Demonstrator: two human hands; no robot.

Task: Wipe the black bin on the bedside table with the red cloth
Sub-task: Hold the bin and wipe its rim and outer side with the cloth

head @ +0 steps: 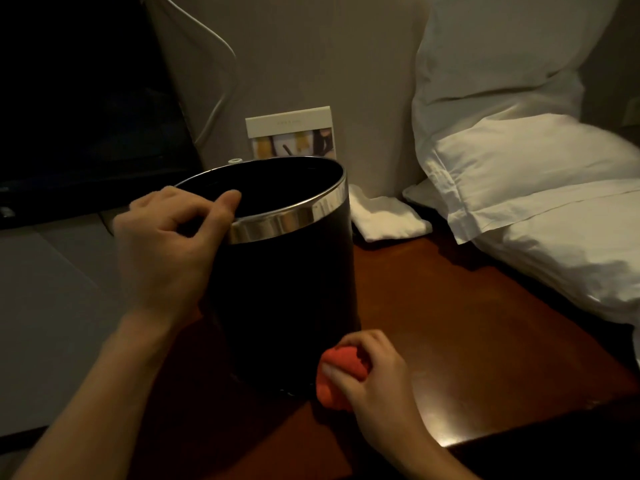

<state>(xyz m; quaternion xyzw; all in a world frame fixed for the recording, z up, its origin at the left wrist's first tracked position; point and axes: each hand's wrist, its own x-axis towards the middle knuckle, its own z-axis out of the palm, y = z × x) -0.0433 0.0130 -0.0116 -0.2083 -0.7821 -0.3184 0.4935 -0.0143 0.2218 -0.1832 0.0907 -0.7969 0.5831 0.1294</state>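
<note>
- Two hands are at work: the left hand (166,244) steadies the bin (287,282) at its rim, and the right hand (374,372) presses the cloth (341,374) low against the bin's near side.
- Left fingers curl over the chrome band (298,216), thumb lying along the rim's edge, so they grasp the bin's top; the right fingers are clenched round the bunched cloth.
- Bin stands on the table (450,323), near its left edge and tilted slightly towards the camera; a white towel (384,216) and a card (291,133) lie behind it, and pillows (519,185) crowd in from the right.
- Handling, as a guess: the bin looks empty and thin-walled, so light and apt to slide or tip under a firm wipe. Its glossy black wall offers little grip, so the rim is the sound place to hold.
- Cloth is soft and crushes into a pad; keeping it bunched gives pressure, though opening it out would cover more wall.
- Wiping seems under way near the base; much of the wall is probably still to do.
</note>
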